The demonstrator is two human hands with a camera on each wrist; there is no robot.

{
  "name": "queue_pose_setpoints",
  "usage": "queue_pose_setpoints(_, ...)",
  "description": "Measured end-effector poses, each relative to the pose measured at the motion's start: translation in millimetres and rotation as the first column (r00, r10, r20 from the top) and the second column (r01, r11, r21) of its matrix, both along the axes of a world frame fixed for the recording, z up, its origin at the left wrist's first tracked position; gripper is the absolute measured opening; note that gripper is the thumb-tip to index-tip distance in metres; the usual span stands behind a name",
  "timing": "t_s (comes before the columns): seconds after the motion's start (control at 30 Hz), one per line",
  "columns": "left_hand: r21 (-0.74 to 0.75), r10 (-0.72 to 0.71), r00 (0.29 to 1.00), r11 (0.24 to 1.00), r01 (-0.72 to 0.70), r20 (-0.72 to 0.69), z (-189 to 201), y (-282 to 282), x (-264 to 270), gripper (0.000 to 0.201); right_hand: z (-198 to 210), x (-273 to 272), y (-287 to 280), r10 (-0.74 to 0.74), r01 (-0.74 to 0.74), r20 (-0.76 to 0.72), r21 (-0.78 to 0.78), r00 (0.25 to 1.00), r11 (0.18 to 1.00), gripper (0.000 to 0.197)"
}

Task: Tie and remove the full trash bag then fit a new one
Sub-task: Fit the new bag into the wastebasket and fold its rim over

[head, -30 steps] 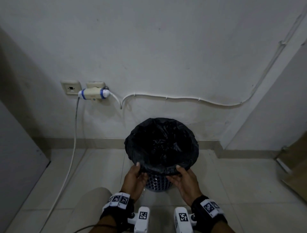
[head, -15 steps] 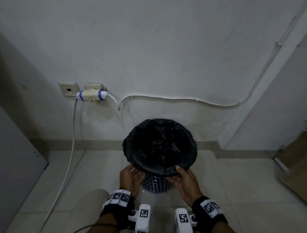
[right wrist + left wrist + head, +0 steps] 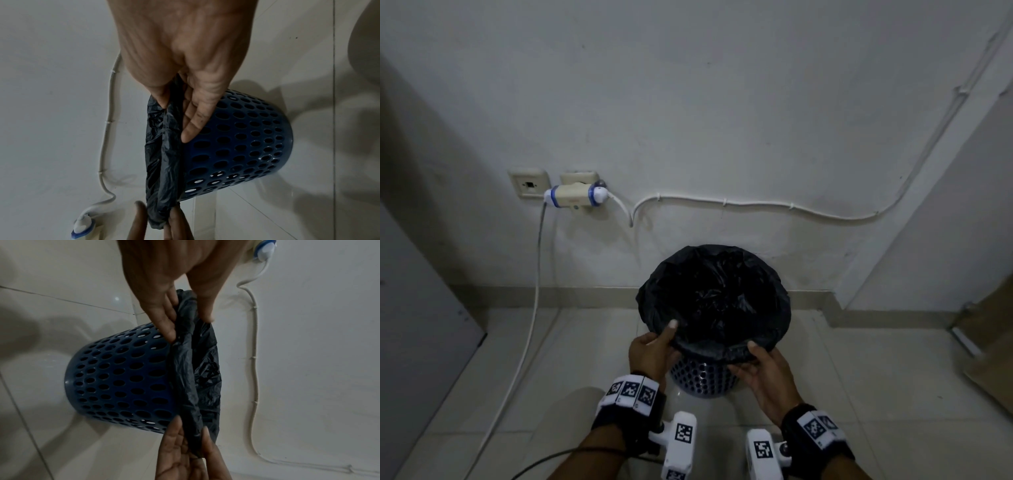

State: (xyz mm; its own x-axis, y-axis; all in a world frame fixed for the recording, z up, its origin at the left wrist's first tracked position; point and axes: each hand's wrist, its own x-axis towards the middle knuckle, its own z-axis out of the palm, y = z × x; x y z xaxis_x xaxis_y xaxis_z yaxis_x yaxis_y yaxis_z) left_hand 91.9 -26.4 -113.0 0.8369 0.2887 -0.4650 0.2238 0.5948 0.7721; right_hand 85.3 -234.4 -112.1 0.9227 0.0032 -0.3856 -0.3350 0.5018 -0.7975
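A blue perforated bin (image 3: 702, 378) (image 3: 123, 379) (image 3: 242, 142) stands on the tiled floor against the wall. A black trash bag (image 3: 714, 298) (image 3: 197, 369) (image 3: 162, 154) lines it, its edge folded over the rim. My left hand (image 3: 654, 346) (image 3: 185, 316) pinches the bag's folded edge at the near left of the rim, thumb on top. My right hand (image 3: 760, 363) (image 3: 176, 113) pinches the folded edge at the near right, thumb above and fingers under the fold against the bin's wall. The bag's inside is dark; its contents cannot be made out.
A wall socket with a white and blue plug (image 3: 575, 197) sits left of the bin, its cable (image 3: 530, 308) hanging to the floor. Another white cable (image 3: 756, 205) is clipped along the wall. A grey panel (image 3: 417, 325) stands at left, a brown door (image 3: 993, 342) at right.
My left hand has shifted up along the rim and its thumb now lies over the bag's edge. The right hand keeps its hold at the near right of the rim.
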Motion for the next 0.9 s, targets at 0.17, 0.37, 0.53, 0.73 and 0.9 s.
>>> queue_pose_setpoints(0.17,-0.158,-0.061,0.998,0.986,0.060,-0.001,-7,-11,5,0.030,3,5,-9,-0.060,0.060,-0.030,0.005,0.998,0.998,0.038)
queue_pose_setpoints(0.37,-0.307,-0.168,0.980,0.932,0.193,0.105,-9,-57,-13,0.033,8,-5,-15,0.012,-0.003,-0.136,0.068,0.991,0.998,0.044)
queue_pose_setpoints(0.53,-0.244,-0.188,0.977,0.948,0.206,0.098,-15,-65,-27,0.034,1,-10,-8,-0.021,0.024,-0.073,0.040,0.997,0.999,0.043)
queue_pose_setpoints(0.73,-0.213,0.044,0.998,0.976,-0.050,-0.033,-25,-44,-18,0.027,0,-5,-9,-0.005,0.008,-0.082,0.047,0.997,0.999,0.035)
queue_pose_setpoints(0.9,-0.140,0.042,0.993,0.989,-0.057,-0.109,-24,-39,-8,0.014,3,-7,-7,-0.014,0.017,-0.078,0.043,0.997,0.999,0.031)
